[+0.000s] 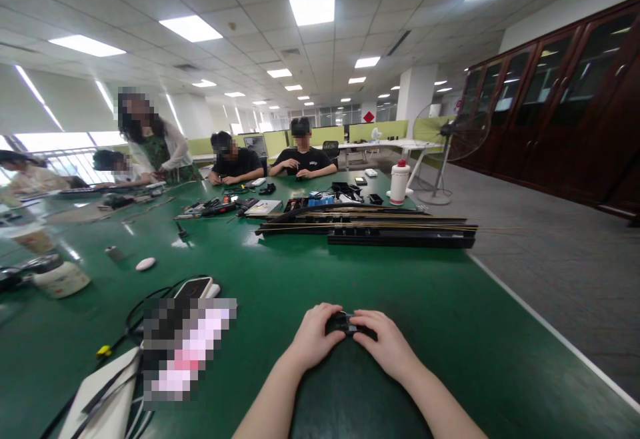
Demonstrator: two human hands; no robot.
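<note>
Left hand point(316, 337): fingers and thumb clamped on one end of the small black part point(342, 323).
Right hand point(384, 340): clamped likewise on the opposite end.
Position: between the hands, at the green table point(250, 365).
Hazard: uneven finger pressure could twist the small black part loose.

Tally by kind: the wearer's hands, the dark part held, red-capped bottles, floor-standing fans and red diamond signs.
Hands, left hand and right hand: 2
Dark part: 1
Red-capped bottle: 1
Floor-standing fan: 1
Red diamond sign: 1
Total: 6
</note>
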